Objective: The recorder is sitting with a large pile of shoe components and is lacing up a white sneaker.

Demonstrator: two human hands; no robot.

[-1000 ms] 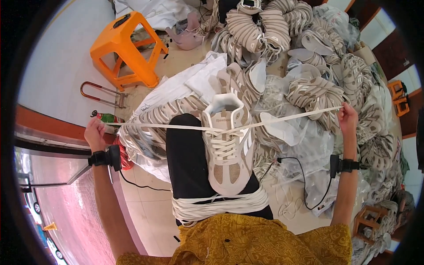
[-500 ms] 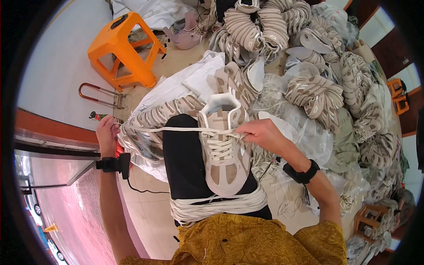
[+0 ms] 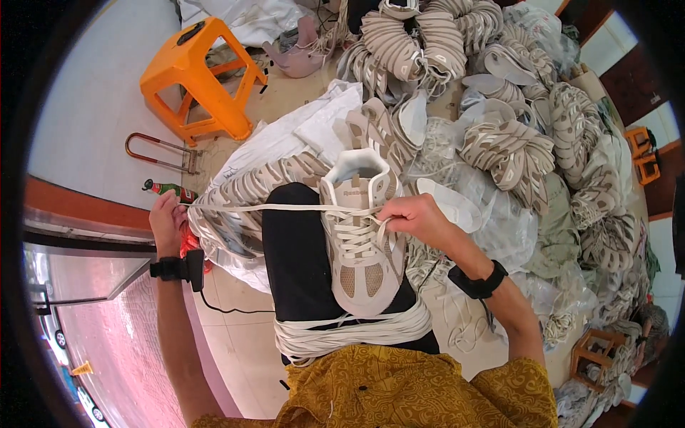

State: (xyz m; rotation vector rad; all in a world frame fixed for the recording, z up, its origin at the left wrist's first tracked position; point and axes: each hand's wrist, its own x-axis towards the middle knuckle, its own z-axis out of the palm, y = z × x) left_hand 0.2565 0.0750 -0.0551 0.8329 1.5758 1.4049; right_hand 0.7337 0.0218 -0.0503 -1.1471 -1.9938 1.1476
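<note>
A beige and white sneaker [image 3: 368,294] rests on my black-clad lap, toe toward me, its lower eyelets laced in white. From its upper eyelets a white shoelace [image 3: 275,207] stretches tight to the left. My left hand [image 3: 166,220] pinches the far end of it, well out beyond my knee. Close against the shoe's right side, my right hand [image 3: 414,217] is closed on the lace by the upper eyelets, with a short bit hanging below the fingers. A bundle of loose white laces [image 3: 351,334] lies across my thighs behind the toe.
Strung rows of similar shoe uppers [image 3: 508,153] pile up at the right and far side among plastic bags. An orange stool [image 3: 207,75] stands far left, with a green bottle [image 3: 170,191] beyond my left hand. White insoles [image 3: 449,207] lie right of the shoe.
My left hand has shifted slightly left and down, keeping the lace taut. My right hand has moved a little left and turned, and a lace bit now shows below its fingers.
</note>
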